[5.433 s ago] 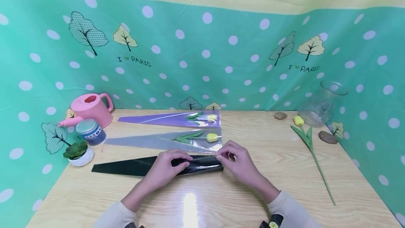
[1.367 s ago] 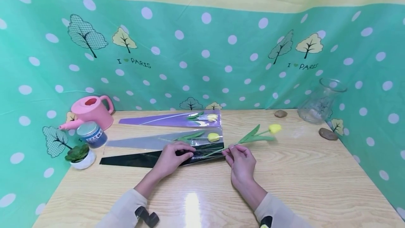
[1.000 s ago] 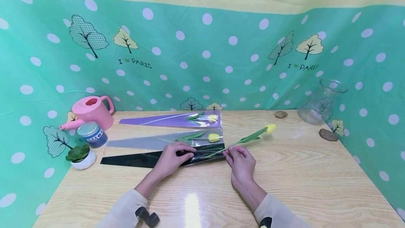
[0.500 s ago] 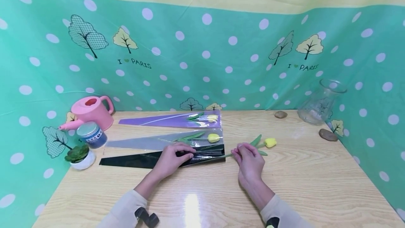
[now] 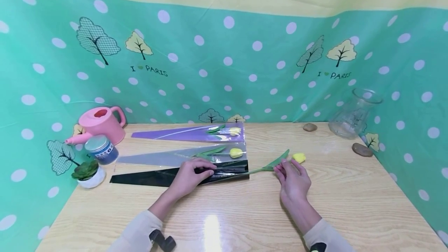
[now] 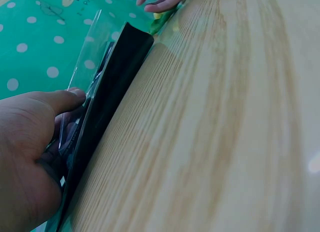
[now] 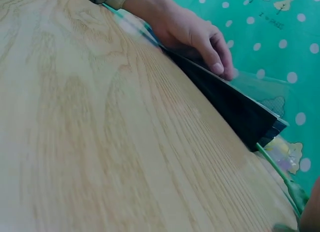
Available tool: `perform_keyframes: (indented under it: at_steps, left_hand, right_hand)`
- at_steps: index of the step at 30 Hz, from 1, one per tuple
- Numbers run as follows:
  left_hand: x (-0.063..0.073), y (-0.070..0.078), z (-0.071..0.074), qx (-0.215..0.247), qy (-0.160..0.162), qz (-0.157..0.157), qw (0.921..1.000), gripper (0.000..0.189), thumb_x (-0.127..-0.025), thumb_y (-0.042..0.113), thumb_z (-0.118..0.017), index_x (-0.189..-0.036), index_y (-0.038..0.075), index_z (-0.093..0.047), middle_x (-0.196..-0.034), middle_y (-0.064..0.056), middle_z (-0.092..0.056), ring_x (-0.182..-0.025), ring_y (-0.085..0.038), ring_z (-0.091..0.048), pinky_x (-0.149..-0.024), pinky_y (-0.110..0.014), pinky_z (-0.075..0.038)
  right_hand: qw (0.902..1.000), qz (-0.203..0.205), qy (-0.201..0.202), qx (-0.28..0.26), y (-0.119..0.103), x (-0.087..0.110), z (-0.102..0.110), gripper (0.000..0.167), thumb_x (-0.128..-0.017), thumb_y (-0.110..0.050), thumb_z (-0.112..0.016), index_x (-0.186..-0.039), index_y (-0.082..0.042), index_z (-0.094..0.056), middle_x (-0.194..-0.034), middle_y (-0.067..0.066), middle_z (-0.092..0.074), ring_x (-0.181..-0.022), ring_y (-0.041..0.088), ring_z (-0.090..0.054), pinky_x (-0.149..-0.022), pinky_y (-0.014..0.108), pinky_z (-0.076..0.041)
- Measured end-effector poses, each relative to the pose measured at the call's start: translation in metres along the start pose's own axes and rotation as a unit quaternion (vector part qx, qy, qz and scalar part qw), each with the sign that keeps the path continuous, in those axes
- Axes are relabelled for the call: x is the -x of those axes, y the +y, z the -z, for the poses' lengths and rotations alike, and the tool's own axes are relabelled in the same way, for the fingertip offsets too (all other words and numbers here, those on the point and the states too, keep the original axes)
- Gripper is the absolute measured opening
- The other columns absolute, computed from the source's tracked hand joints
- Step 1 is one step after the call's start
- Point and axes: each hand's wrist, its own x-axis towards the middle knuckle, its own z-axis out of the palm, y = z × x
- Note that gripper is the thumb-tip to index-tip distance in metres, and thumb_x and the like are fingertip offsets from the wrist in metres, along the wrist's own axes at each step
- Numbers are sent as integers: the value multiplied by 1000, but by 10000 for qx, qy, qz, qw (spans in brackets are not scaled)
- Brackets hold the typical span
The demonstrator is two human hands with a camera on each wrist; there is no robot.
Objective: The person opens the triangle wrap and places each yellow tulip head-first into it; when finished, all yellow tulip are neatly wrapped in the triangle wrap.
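In the head view my left hand (image 5: 191,175) pinches a long, tapered black flower sleeve (image 5: 147,176) with a clear front. The left wrist view shows the thumb of that hand (image 6: 30,142) on the sleeve's edge and the wide mouth standing up a little. My right hand (image 5: 294,181) pinches an artificial yellow tulip (image 5: 275,161) by its leaves, just below the bloom. The stem (image 7: 272,161) runs into the sleeve's mouth, seen from the right wrist; its lower end is hidden inside. Bloom and leaves are outside, to the right of the mouth.
Behind lie a grey sleeve (image 5: 150,160) and a purple sleeve (image 5: 168,133), each with a tulip inside. At left stand a pink watering can (image 5: 105,123), a blue jar (image 5: 105,153) and a potted succulent (image 5: 91,176). A glass vase (image 5: 350,119) and two stones (image 5: 362,149) are at right.
The right hand took the tulip from the table's right side and brought its stem to the black sleeve. Its grip has since slid right along the stem to the leaves. The left hand stays put.
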Motion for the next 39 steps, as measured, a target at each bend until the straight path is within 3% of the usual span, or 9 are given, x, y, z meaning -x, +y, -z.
perform_keyframes:
  at_steps: [6, 12, 15, 18, 20, 29, 39]
  left_hand:
    - [0, 1, 1, 4, -11, 25, 10000, 18, -92, 21, -79, -104, 34, -81, -112, 13, -75, -111, -14, -68, -88, -26, -55]
    - [1, 0, 1, -62, 27, -22, 10000, 19, -92, 21, -80, -105, 35, -81, -113, 12, -75, -111, -15, -68, -89, -28, -55]
    - [0, -1, 1, -88, 52, -36, 9999, 20, -92, 20, -80, -105, 35, -81, -113, 12, -76, -111, -15, -68, -89, -28, -55]
    - [0, -2, 1, -85, 34, -17, 10000, 19, -92, 20, -79, -104, 35, -81, -113, 12, -76, -111, -14, -68, -87, -26, -55]
    - [-1, -2, 0, -86, 22, -29, 10000, 19, -92, 20, -79, -104, 35, -81, -113, 12, -76, -110, -13, -68, -86, -25, -55]
    - [-1, 0, 0, -106, 62, -27, 9999, 19, -92, 20, -80, -104, 34, -81, -112, 12, -76, -112, -15, -69, -94, -32, -56]
    - [0, 1, 1, 10, 55, 4, 10000, 18, -92, 21, -79, -105, 33, -81, -113, 12, -75, -114, -15, -69, -98, -35, -56]
  right_hand:
    - [9999, -157, -2, 57, -1, -2, 1, 65, -97, -8, -72, -149, -8, -34, -88, -3, -69, -81, 10, -71, -90, 25, -62]
    - [9981, -411, -329, 313, -4, -3, 4, 79, -102, -14, -65, -163, -6, -16, -102, -2, -65, -96, 9, -68, -101, 23, -56]
    - [9969, -536, -478, 334, -4, -5, 2, 63, -104, -15, -62, -156, -2, -29, -101, -1, -65, -99, 10, -68, -102, 23, -56]
    - [9958, -592, -574, 388, -4, -6, -1, 36, -105, -15, -59, -137, -3, -47, -95, -2, -65, -96, 11, -67, -99, 22, -57]
    - [9955, -572, -591, 462, -3, -7, -2, 25, -106, -14, -58, -128, -5, -51, -91, -3, -65, -91, 9, -67, -95, 22, -58]
    - [9980, -205, -304, 506, 3, -8, -9, 34, -105, -15, -60, -136, -8, -47, -81, -6, -64, -73, 7, -62, -72, 19, -56]
    - [9982, -12, -42, 594, 8, -6, -17, 4, -101, -13, -65, -102, -12, -62, -72, -6, -60, -60, 6, -55, -54, 18, -49]
